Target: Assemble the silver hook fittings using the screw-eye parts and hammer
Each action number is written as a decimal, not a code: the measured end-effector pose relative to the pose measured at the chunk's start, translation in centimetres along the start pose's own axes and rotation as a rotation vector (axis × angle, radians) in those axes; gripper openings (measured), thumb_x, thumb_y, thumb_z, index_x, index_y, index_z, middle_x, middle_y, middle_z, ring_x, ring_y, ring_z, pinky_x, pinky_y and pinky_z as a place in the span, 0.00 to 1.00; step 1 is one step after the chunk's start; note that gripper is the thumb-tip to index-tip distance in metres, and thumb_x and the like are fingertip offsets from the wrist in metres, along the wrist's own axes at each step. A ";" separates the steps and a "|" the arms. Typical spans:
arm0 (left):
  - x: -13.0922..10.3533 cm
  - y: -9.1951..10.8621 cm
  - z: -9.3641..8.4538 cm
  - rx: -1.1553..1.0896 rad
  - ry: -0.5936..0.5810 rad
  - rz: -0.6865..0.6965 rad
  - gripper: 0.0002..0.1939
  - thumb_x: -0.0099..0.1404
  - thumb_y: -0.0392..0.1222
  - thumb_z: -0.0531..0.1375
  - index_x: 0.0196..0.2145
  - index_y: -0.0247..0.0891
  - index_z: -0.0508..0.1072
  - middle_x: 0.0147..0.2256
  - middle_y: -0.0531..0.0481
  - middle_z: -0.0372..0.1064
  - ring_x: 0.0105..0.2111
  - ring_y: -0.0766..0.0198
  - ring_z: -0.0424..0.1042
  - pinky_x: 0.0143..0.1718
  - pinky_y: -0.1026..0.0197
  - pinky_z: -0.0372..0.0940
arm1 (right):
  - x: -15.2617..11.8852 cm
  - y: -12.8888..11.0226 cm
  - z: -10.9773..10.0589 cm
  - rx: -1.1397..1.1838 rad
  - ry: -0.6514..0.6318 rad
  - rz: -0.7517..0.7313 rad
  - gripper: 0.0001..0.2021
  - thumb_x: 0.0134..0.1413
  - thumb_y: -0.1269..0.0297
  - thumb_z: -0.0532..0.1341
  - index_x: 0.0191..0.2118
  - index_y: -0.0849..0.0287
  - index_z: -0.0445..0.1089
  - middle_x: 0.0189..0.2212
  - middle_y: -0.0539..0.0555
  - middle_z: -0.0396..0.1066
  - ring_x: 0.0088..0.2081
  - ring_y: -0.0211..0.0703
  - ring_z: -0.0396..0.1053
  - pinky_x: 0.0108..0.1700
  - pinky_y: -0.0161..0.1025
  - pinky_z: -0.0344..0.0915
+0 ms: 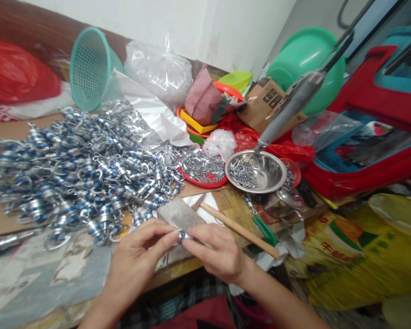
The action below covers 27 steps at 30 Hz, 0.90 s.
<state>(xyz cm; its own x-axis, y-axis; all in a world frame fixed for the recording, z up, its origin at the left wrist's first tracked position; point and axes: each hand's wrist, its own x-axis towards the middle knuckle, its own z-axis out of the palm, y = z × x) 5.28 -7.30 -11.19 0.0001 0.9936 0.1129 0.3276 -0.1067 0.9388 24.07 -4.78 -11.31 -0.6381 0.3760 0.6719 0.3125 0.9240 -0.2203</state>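
Observation:
Between the fingertips of both hands is a small blue-and-silver metal piece (182,236), partly hidden by the fingers. My left hand (142,256) pinches its left end, thumb and forefinger together. From the other side, my right hand (216,249) grips it with curled fingers. Just beyond them lies a grey metal block (180,213), close to a hammer or similar tool with a wooden handle (241,230). A large heap of similar blue-and-silver metal pieces with rings (85,173) spreads over the left of the table.
A steel bowl (281,176) holds thin metal pins; beside it a red plate (212,184) carries small silver parts. Behind stand a green mesh basket (91,68) and a cardboard box (263,103). A grey-handled rod (291,105) slants above the bowl. Red stools (390,109) stand right.

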 end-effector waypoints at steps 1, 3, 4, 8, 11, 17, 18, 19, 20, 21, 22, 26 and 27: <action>0.0 0.1 0.0 0.031 -0.011 0.008 0.05 0.56 0.43 0.59 0.26 0.43 0.74 0.27 0.55 0.71 0.29 0.65 0.69 0.32 0.66 0.61 | -0.1 0.1 -0.1 -0.040 -0.018 -0.064 0.12 0.55 0.76 0.51 0.43 0.65 0.67 0.38 0.61 0.71 0.41 0.44 0.68 0.39 0.39 0.67; 0.1 0.3 -0.1 0.084 -0.011 0.052 0.06 0.56 0.43 0.58 0.25 0.43 0.74 0.27 0.54 0.70 0.30 0.64 0.69 0.33 0.64 0.61 | 0.1 0.2 -0.3 -0.088 -0.044 -0.129 0.12 0.56 0.75 0.50 0.43 0.68 0.67 0.39 0.63 0.71 0.43 0.47 0.67 0.39 0.41 0.67; 0.1 0.3 -0.1 0.103 0.001 0.080 0.06 0.56 0.43 0.58 0.25 0.43 0.74 0.28 0.53 0.69 0.31 0.63 0.69 0.34 0.64 0.61 | 0.2 0.3 -0.4 -0.105 -0.052 -0.142 0.13 0.56 0.75 0.49 0.43 0.68 0.67 0.39 0.63 0.71 0.43 0.47 0.67 0.38 0.41 0.67; 0.0 0.3 -0.3 0.108 0.034 0.139 0.05 0.55 0.42 0.59 0.25 0.43 0.75 0.32 0.52 0.70 0.35 0.61 0.69 0.38 0.62 0.61 | 0.4 0.3 -0.3 -0.100 -0.005 -0.100 0.14 0.55 0.75 0.50 0.44 0.65 0.67 0.38 0.62 0.72 0.42 0.45 0.68 0.37 0.41 0.68; -0.1 0.1 -0.3 0.021 -0.038 0.024 0.06 0.55 0.43 0.59 0.26 0.43 0.75 0.31 0.52 0.73 0.34 0.61 0.71 0.38 0.62 0.63 | 0.2 -0.1 0.3 -0.014 0.037 0.038 0.14 0.53 0.77 0.52 0.42 0.64 0.69 0.37 0.60 0.72 0.39 0.43 0.69 0.38 0.38 0.68; -0.6 -0.6 0.5 -0.357 -0.007 -0.339 0.22 0.46 0.46 0.65 0.41 0.39 0.71 0.36 0.49 0.75 0.36 0.59 0.72 0.39 0.60 0.67 | 0.8 -1.2 0.7 0.241 -0.036 0.402 0.09 0.51 0.70 0.58 0.37 0.62 0.74 0.32 0.57 0.73 0.32 0.38 0.71 0.34 0.31 0.68; -0.6 -0.8 0.7 -0.395 -0.002 -0.356 0.27 0.45 0.45 0.66 0.44 0.39 0.68 0.37 0.49 0.74 0.37 0.59 0.72 0.40 0.59 0.67 | 1.2 -0.7 0.5 0.277 -0.094 0.431 0.08 0.51 0.68 0.59 0.35 0.62 0.75 0.30 0.56 0.73 0.31 0.37 0.71 0.33 0.31 0.67; -0.6 -0.9 0.8 -0.424 -0.004 -0.363 0.30 0.45 0.44 0.66 0.47 0.39 0.65 0.36 0.49 0.74 0.37 0.60 0.72 0.40 0.59 0.67 | 1.6 0.2 0.3 0.287 -0.153 0.463 0.07 0.50 0.67 0.60 0.33 0.61 0.75 0.29 0.54 0.73 0.30 0.36 0.71 0.33 0.30 0.67; -0.5 -1.0 0.9 -0.450 -0.011 -0.368 0.32 0.46 0.44 0.66 0.49 0.39 0.62 0.35 0.50 0.73 0.37 0.60 0.72 0.41 0.59 0.67 | 2.1 1.4 0.1 0.236 -0.205 0.512 0.07 0.50 0.65 0.60 0.32 0.60 0.75 0.29 0.52 0.74 0.31 0.36 0.71 0.34 0.29 0.67; -0.4 -1.0 1.0 -0.473 -0.018 -0.375 0.34 0.46 0.44 0.66 0.50 0.39 0.60 0.33 0.50 0.73 0.36 0.60 0.72 0.40 0.59 0.67 | 2.6 3.0 -0.2 0.141 -0.248 0.572 0.08 0.52 0.65 0.59 0.33 0.59 0.75 0.30 0.51 0.74 0.32 0.35 0.71 0.36 0.29 0.66; -0.2 -0.9 1.0 -0.495 -0.025 -0.383 0.35 0.46 0.44 0.66 0.51 0.39 0.58 0.31 0.51 0.72 0.36 0.60 0.72 0.40 0.59 0.67 | 3.1 4.8 -0.4 -0.007 -0.265 0.648 0.09 0.54 0.65 0.57 0.35 0.58 0.74 0.33 0.51 0.74 0.35 0.35 0.71 0.38 0.29 0.65; 0.4 -0.4 0.8 -0.517 -0.070 -0.414 0.35 0.47 0.44 0.65 0.50 0.39 0.55 0.30 0.51 0.71 0.34 0.59 0.73 0.36 0.59 0.68 | 4.6 12.4 -0.2 -0.397 -0.372 0.860 0.11 0.56 0.71 0.54 0.41 0.58 0.71 0.41 0.57 0.72 0.46 0.44 0.67 0.47 0.39 0.61; 0.5 -0.3 0.8 -0.507 -0.082 -0.415 0.34 0.48 0.44 0.64 0.50 0.40 0.55 0.31 0.51 0.72 0.34 0.59 0.73 0.36 0.59 0.68 | 4.8 13.7 0.1 -0.409 -0.414 0.877 0.09 0.54 0.71 0.56 0.39 0.59 0.72 0.39 0.58 0.72 0.45 0.47 0.67 0.47 0.42 0.61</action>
<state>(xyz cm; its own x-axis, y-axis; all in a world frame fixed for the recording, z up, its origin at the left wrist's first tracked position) 5.89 -6.73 -11.67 0.0485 0.9535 -0.2975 -0.1690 0.3014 0.9384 25.23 9.72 -11.16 -0.2403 0.9672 0.0817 0.9456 0.2523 -0.2056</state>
